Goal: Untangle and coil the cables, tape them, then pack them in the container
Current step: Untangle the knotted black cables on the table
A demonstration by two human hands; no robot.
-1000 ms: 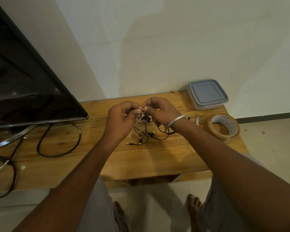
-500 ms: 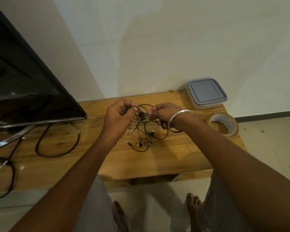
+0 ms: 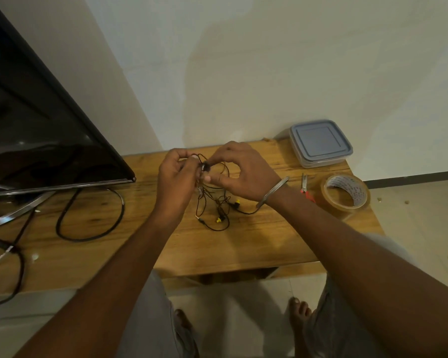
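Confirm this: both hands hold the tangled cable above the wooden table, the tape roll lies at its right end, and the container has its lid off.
Wrong on the lid: the head view shows the container closed, lid on. The rest holds: left hand and right hand grip the cable, tape roll on the table, right end.

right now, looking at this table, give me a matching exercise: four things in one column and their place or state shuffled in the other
Things:
1. container
2. tape roll
3. scissors
4. cables

Places or states:
A. pinched between the left hand and the right hand, loose ends lying on the table
B. lid on, at the table's far right corner
C. lying flat at the table's right edge
D. just left of the tape roll, red handles

Pairs: 1-B, 2-C, 3-D, 4-A
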